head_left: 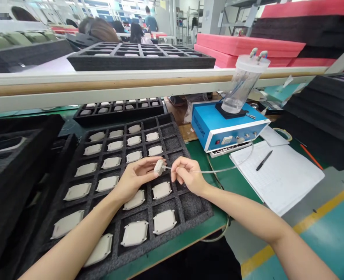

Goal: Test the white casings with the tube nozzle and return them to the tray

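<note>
Pinched on edge in my left hand (138,173) is a small off-white watch-shaped case (159,167), held above the foam tray. My right hand (188,174) is closed on the end of a thin clear tube (215,171), whose tip points at the case's side; whether it touches, I cannot tell. From there the tube runs right to the front of a blue machine (229,126). Under both hands lies a dark grey foam tray (193,208) with rows of compartments. Similar off-white cases (164,221) lie in many of them, while several in the right column hold none.
A clear cylinder (240,87) stands on the blue machine. To the right are white papers (279,175) with a black pen (264,160). Stacked black trays (11,175) border the left side. A shelf edge (116,83) crosses behind, carrying another tray (143,60) and pink foam (248,44).
</note>
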Demonstrator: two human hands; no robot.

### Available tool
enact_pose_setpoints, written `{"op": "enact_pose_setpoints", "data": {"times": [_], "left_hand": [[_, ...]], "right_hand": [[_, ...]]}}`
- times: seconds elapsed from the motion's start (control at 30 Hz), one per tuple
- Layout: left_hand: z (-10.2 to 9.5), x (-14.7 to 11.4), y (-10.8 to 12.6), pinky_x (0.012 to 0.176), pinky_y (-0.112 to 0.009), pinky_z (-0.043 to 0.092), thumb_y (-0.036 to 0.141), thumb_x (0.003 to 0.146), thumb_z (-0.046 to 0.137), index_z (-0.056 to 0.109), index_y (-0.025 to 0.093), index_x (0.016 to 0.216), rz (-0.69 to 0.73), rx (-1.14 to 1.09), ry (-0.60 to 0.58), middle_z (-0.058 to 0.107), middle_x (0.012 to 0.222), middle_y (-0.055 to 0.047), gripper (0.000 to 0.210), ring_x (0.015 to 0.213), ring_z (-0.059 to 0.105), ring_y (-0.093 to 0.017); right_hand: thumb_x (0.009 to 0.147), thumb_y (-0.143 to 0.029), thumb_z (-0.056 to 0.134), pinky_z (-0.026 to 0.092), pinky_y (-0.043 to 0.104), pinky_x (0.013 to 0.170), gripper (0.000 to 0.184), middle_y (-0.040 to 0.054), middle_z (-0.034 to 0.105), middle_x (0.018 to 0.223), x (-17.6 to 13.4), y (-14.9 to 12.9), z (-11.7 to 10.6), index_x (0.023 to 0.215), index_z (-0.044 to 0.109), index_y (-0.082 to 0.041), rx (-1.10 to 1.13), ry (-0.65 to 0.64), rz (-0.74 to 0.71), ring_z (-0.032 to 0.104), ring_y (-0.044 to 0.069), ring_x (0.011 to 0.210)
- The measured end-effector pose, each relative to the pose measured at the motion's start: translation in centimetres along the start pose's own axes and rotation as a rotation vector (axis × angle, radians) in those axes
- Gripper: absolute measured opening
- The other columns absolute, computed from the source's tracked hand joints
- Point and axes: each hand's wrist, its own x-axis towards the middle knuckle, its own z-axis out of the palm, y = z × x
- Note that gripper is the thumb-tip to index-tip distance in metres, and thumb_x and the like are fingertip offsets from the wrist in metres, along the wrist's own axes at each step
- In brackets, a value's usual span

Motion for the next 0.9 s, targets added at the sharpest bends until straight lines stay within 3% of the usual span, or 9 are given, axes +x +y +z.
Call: {"op": "enact_pose_setpoints", "data": {"times": [0.9], "left_hand": [[-0.18, 0.05, -0.35, 0.1, -0.041, 0.042, 0.022, 0.065, 0.077, 0.068, 0.02, 0.104, 0.022, 0.004, -0.02, 0.069, 0.111, -0.009, 0.041, 0.105, 0.062, -0.026]], "right_hand": [[0.072, -0.016, 0.047, 0.031, 0.019, 0.04, 0.008, -0.0029, 0.058, 0.051, -0.09, -0.07, 0.02, 0.067, 0.053, -0.016, -0.009, -0.013, -0.028, 0.039, 0.006, 0.037]]}}
